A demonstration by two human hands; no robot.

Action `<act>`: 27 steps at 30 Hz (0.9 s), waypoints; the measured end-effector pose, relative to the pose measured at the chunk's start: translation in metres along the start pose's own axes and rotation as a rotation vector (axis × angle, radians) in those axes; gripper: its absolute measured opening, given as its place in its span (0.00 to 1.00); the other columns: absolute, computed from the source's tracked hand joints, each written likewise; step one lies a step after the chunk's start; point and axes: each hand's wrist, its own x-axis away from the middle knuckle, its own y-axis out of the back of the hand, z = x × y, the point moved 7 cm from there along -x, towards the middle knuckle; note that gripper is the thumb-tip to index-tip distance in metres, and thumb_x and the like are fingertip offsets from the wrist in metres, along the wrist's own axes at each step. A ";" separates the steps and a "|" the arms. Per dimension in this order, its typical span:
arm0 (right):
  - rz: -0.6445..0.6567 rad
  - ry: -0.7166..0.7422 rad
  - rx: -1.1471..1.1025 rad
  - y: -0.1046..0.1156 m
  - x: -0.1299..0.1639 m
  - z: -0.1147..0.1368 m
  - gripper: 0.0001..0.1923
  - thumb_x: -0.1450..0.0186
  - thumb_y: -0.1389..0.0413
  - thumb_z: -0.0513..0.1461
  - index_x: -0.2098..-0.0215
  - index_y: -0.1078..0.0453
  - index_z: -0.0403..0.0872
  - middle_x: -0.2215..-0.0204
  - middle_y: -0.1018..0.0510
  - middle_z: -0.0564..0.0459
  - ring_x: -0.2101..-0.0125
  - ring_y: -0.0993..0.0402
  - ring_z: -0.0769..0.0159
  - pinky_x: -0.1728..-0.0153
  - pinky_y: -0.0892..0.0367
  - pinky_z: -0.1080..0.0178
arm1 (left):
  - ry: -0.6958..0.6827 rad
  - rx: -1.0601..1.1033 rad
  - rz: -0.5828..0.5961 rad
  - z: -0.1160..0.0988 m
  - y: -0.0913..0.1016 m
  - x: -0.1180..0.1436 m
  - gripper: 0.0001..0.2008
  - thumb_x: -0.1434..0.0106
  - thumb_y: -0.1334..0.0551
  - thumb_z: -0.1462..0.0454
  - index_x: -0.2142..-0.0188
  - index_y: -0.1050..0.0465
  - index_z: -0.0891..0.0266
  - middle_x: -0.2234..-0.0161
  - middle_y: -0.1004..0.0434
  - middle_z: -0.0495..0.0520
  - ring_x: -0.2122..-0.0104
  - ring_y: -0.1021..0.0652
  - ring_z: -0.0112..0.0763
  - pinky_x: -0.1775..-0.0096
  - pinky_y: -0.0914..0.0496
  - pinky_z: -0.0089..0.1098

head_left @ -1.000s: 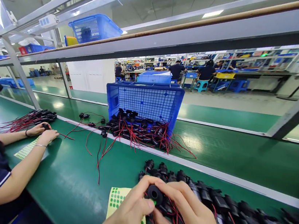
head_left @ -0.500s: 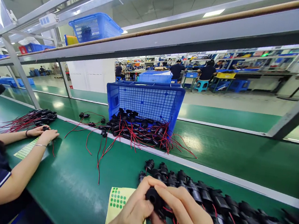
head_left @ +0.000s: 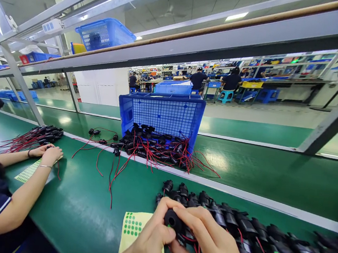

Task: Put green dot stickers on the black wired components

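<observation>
Both of my hands are closed around one black cylindrical part (head_left: 172,219) with red wires; a round hole shows in its near end. My left hand (head_left: 149,240) pinches it from the left, with the thumb along its lower side. A bit of green shows beside that thumb. From the right, my right hand (head_left: 212,244) wraps its fingers over the part, and red wires hang below its palm. Partly under my left hand lies a pale yellow sheet of round green stickers (head_left: 129,241). Many similar black parts (head_left: 245,223) lie in rows beyond and right of my hands.
A blue crate (head_left: 161,113) lies on its side, with black wired parts (head_left: 153,147) spilling from its opening. At left, a co-worker's hands (head_left: 49,153) work beside another sticker sheet (head_left: 29,170) and a pile of wired parts (head_left: 38,136). A metal shelf beam (head_left: 179,49) crosses overhead.
My left thumb has shifted slightly on the black part, and a bit of green now shows next to it. Both hands keep their hold. The view has moved a little.
</observation>
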 end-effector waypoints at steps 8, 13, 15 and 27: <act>0.043 0.037 -0.036 -0.005 0.005 -0.002 0.17 0.31 0.46 0.32 0.44 0.33 0.46 0.61 0.17 0.46 0.66 0.18 0.66 0.66 0.21 0.67 | -0.006 -0.025 -0.053 0.007 0.000 0.006 0.22 0.29 0.48 0.57 0.40 0.37 0.63 0.45 0.32 0.61 0.41 0.34 0.47 0.37 0.41 0.44; 0.201 -0.215 -0.219 0.005 -0.007 -0.026 0.20 0.36 0.41 0.32 0.47 0.29 0.55 0.62 0.24 0.55 0.61 0.22 0.68 0.61 0.23 0.69 | -0.044 -0.026 0.110 -0.013 0.002 -0.003 0.25 0.26 0.49 0.52 0.37 0.36 0.62 0.42 0.31 0.61 0.40 0.32 0.46 0.36 0.42 0.46; 0.260 -0.233 -0.309 0.009 -0.011 -0.026 0.23 0.38 0.41 0.30 0.47 0.29 0.57 0.61 0.25 0.56 0.60 0.23 0.68 0.59 0.24 0.69 | -0.051 -0.115 0.183 -0.019 0.004 -0.003 0.24 0.25 0.48 0.53 0.36 0.35 0.60 0.40 0.30 0.60 0.39 0.32 0.45 0.34 0.43 0.45; 0.321 -0.284 -0.522 0.012 -0.006 -0.027 0.33 0.44 0.44 0.24 0.45 0.31 0.59 0.56 0.27 0.55 0.53 0.26 0.66 0.51 0.26 0.64 | -0.259 -0.348 0.020 -0.020 0.014 -0.004 0.17 0.30 0.38 0.53 0.47 0.24 0.60 0.48 0.22 0.62 0.47 0.24 0.45 0.44 0.31 0.40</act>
